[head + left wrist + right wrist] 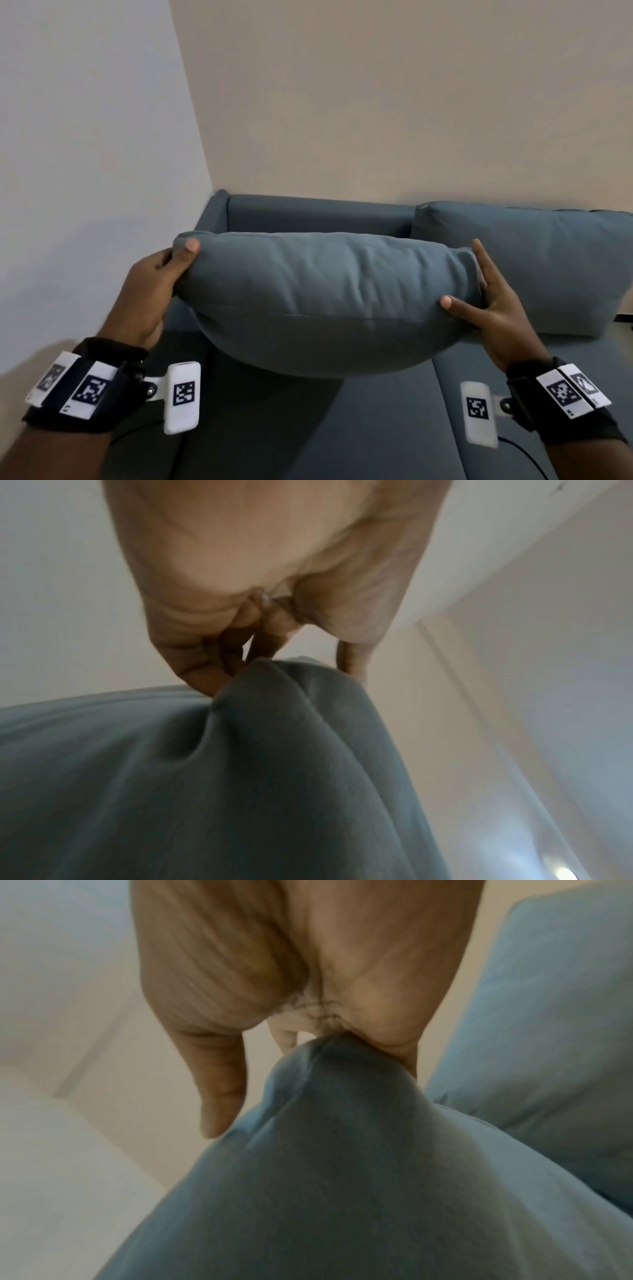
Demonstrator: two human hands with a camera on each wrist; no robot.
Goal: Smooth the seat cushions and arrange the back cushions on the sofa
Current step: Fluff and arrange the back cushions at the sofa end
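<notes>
Gripping either end, the left hand (150,284) and right hand (493,308) hold a blue back cushion (325,301) above the sofa (394,428) seat, fingers (205,674) curled into the fabric. Only the head view shows a second cushion (548,267) leaning against the backrest, and square-patterned wrist markers (183,394) bearing no readable writing.
</notes>
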